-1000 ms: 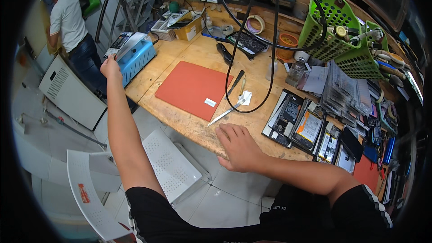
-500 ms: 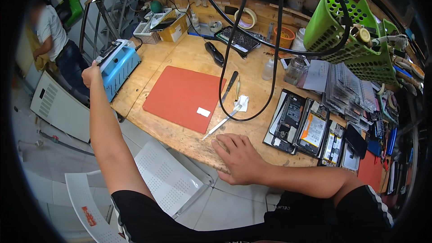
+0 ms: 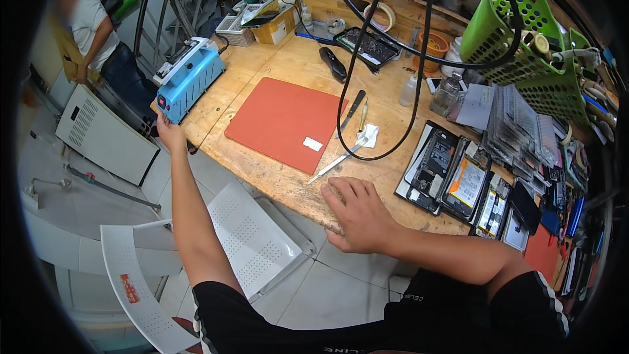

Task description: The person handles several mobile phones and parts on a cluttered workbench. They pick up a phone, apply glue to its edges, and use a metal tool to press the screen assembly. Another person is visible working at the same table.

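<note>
A blue bench machine (image 3: 187,90) with a metal top stands at the table's left end. My left hand (image 3: 169,130) is at its lower front, fingers curled round something I cannot make out at the table corner. My right hand (image 3: 357,213) grips the table's front edge (image 3: 282,196), fingers bent on top and thumb below. Just beyond it lie a thin metal tool (image 3: 331,167), a black-handled blade (image 3: 354,108) and a white tissue (image 3: 369,132), beside a red mat (image 3: 278,124).
Opened devices (image 3: 462,183) and clear plastic cases (image 3: 508,124) crowd the right. Green baskets (image 3: 491,26) and a looped black cable (image 3: 416,111) are over the bench. A person (image 3: 98,39) stands at the back left. A white chair (image 3: 249,239) is below the table edge.
My left hand has moved down from the blue machine's top to its lower front, and the silver top piece now lies lower. The other person's arm has also moved.
</note>
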### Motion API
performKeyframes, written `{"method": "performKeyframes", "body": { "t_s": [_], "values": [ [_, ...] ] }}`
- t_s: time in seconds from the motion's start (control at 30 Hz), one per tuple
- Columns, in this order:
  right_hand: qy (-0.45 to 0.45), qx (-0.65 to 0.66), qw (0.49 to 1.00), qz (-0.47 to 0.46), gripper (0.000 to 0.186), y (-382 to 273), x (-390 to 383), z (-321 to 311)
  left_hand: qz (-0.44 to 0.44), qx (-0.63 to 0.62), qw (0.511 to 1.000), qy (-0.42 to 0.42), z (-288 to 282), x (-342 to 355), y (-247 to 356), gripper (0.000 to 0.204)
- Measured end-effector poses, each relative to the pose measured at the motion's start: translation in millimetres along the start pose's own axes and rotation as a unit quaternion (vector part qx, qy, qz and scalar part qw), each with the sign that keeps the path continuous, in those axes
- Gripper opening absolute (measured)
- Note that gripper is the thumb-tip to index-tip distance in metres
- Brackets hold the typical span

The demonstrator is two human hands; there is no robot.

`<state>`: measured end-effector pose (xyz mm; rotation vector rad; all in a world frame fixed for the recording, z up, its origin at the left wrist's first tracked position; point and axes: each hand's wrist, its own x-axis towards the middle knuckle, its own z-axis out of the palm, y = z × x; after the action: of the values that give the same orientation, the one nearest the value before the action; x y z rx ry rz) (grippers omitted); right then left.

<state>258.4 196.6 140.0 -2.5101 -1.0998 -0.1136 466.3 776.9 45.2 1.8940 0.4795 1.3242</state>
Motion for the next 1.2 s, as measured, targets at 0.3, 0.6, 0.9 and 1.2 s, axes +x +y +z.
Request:
{"method": "performKeyframes", "body": {
  "t_s": [0.3,0.6,0.9,1.2],
  "values": [
    [0.011,-0.01,1.0,-0.004,0.078,-1,-2,3,-0.024,0.296,0.944,-0.143,-14,-2,67,0.072],
    [0.012,-0.01,1.0,-0.015,0.081,1,-3,3,-0.003,0.339,0.925,-0.17,-17,-3,70,0.08],
    [0.014,0.015,1.0,-0.009,0.08,3,-5,6,-0.01,0.206,0.962,-0.176,-22,9,47,0.081],
    [0.039,0.038,0.998,-0.021,0.074,8,-4,21,0.111,0.237,0.942,-0.209,-22,51,-15,0.065]
  ]
}}
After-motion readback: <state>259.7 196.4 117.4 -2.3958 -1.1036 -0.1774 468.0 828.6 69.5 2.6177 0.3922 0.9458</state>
